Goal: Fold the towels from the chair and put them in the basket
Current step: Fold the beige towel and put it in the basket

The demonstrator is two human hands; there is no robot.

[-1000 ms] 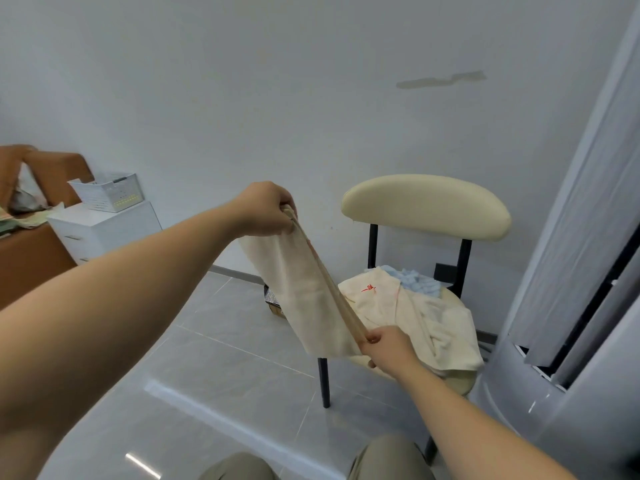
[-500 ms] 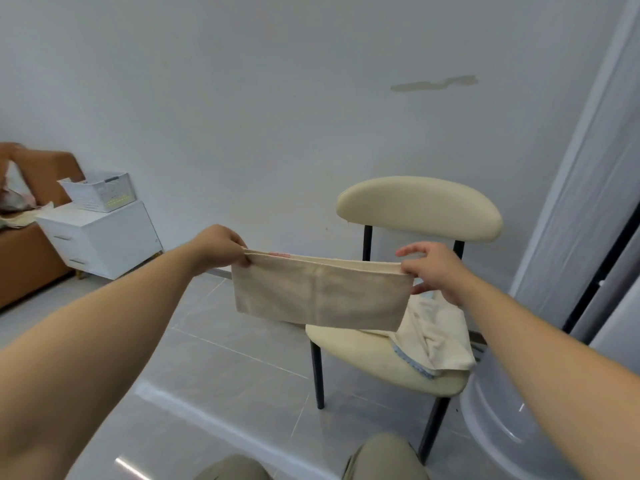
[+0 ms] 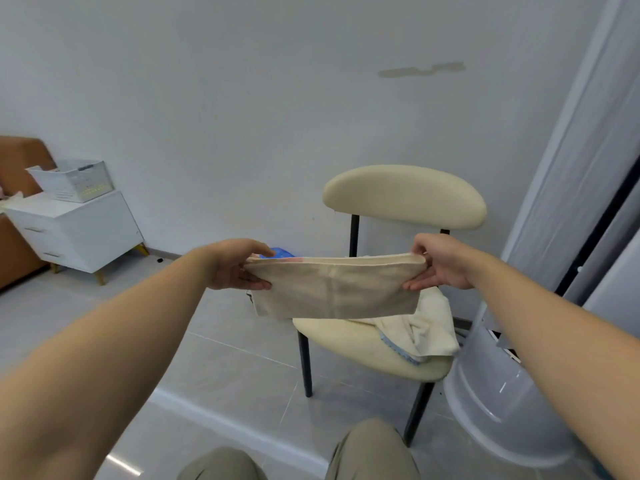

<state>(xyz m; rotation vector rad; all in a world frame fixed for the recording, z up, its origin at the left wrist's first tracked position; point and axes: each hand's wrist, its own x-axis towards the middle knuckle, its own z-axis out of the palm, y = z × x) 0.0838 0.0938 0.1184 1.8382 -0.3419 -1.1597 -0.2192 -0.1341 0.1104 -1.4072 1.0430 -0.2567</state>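
Note:
A beige towel (image 3: 332, 287), folded into a long strip, hangs level in the air in front of the cream chair (image 3: 403, 195). My left hand (image 3: 239, 266) pinches its left end, and my right hand (image 3: 438, 263) pinches its right end. More cream towels (image 3: 427, 327), one with a blue edge, lie crumpled on the right side of the chair seat. Something blue (image 3: 278, 252) peeks out behind the strip's left end; whether it is the basket I cannot tell.
A white cabinet (image 3: 78, 233) carrying a white crate (image 3: 74, 180) stands at the left by a brown sofa (image 3: 17, 216). A white round appliance (image 3: 502, 386) crowds the chair's right side. My knees (image 3: 372, 452) show at the bottom, above grey floor tiles.
The towel went from hanging slanted between a high left hand and low right hand to a level, stretched strip. In the last half second my fingers shifted their hold on its ends.

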